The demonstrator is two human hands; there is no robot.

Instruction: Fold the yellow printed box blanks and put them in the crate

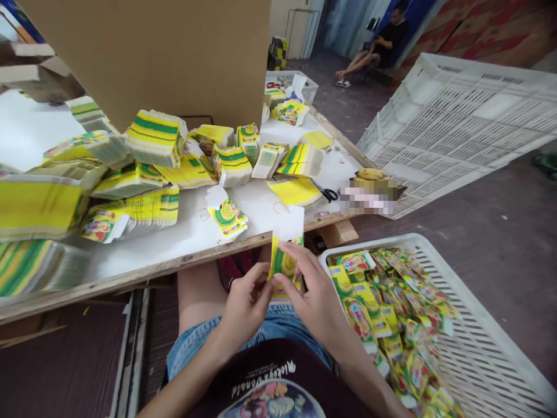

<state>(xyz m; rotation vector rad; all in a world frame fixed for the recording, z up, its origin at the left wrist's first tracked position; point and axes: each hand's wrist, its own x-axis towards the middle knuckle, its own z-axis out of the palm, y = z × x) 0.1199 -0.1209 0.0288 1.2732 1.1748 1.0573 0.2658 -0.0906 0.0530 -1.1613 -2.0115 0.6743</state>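
Over my lap, both hands hold one small yellow-and-green printed carton point(285, 260) with a white flap standing up. My left hand point(247, 303) pinches its left edge with thumb and fingers. My right hand point(314, 293) is closed on its right side, fingers lying across the front. A short stack of the same flat cartons point(229, 219) lies on the white table point(183, 235) just ahead of my hands.
Large stacks of flat cartons point(130, 151) cover the table under a tall cardboard box point(165, 52). A white crate point(483, 342) at my right holds several folded cartons. Scissors point(327, 193) lie near the table's right end. Another crate point(456, 116) leans beyond; a person sits far back.
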